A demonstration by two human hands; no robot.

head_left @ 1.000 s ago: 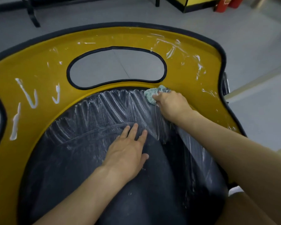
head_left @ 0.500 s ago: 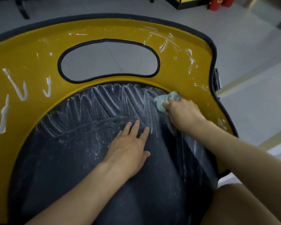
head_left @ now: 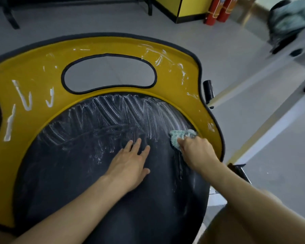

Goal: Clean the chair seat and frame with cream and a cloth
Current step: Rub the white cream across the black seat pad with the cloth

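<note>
A round black chair seat fills the view, streaked with white cream across its far half. A yellow frame with a black edge and an oval cut-out curves around it, with cream lines on its left arm and smears at its upper right. My right hand grips a bunched pale green cloth and presses it on the seat close to the right side of the frame. My left hand lies flat on the middle of the seat, fingers spread, holding nothing.
Grey floor surrounds the chair. Two red fire extinguishers stand beside a yellow cabinet at the top. A dark bag rests at the upper right. Black chair hardware sticks out past the right side of the frame.
My right hand has dragged the cloth from the top of the seat down along its right edge, spreading cream. My left hand has stayed flat in place.
</note>
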